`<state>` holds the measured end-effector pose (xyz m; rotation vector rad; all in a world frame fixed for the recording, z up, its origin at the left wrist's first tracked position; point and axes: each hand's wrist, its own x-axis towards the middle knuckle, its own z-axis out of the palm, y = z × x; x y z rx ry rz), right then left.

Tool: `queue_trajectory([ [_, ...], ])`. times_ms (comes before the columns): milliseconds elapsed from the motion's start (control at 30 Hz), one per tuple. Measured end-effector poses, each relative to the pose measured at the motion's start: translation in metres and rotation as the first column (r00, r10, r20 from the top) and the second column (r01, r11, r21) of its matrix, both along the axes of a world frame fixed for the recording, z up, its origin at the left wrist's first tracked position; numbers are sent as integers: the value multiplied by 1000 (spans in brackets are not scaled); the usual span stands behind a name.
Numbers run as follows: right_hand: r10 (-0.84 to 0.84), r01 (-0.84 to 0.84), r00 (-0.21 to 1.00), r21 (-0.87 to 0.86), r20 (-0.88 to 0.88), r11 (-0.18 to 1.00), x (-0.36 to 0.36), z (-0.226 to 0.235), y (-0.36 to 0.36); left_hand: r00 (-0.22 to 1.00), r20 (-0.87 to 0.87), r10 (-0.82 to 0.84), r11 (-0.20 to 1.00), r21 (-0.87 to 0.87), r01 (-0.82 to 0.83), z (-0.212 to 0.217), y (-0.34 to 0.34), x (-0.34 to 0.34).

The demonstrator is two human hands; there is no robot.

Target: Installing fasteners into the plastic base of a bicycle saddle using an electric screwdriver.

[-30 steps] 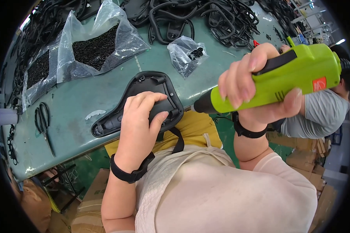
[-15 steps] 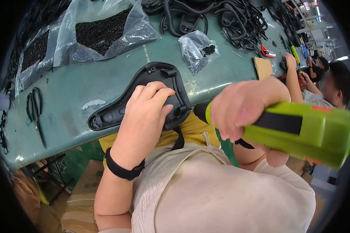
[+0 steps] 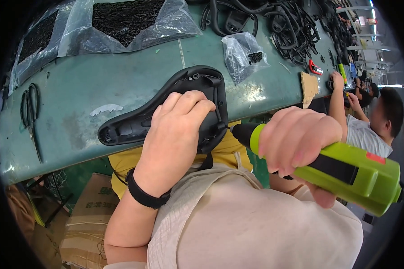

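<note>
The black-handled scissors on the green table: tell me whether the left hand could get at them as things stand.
Probably yes, but not right away. The left hand is pressed on the black plastic saddle base; the black-handled scissors lie apart on its left, with only bare green table between.
</note>
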<state>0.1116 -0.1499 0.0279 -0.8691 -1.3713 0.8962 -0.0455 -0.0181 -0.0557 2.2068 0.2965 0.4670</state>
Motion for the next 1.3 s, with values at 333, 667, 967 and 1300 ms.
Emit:
queue_trajectory([
  [333, -348, 346, 912, -48, -216, 937, -21, -5, -14, 999, -16, 32, 981, 192, -28, 0, -5, 1],
  [667, -140, 128, 990, 291, 21, 948, 57, 31, -26, 996, 35, 83, 982, 167, -87, 3, -10, 9],
  [967, -658, 682, 731, 230, -182, 694, 85, -21, 8, 998, 22, 55, 995, 83, -57, 14, -12, 31],
  [1300, -474, 602, 791, 353, -387, 716, 70, 2, -11, 955, 48, 293, 919, 261, -295, 35, 128, 52],
])
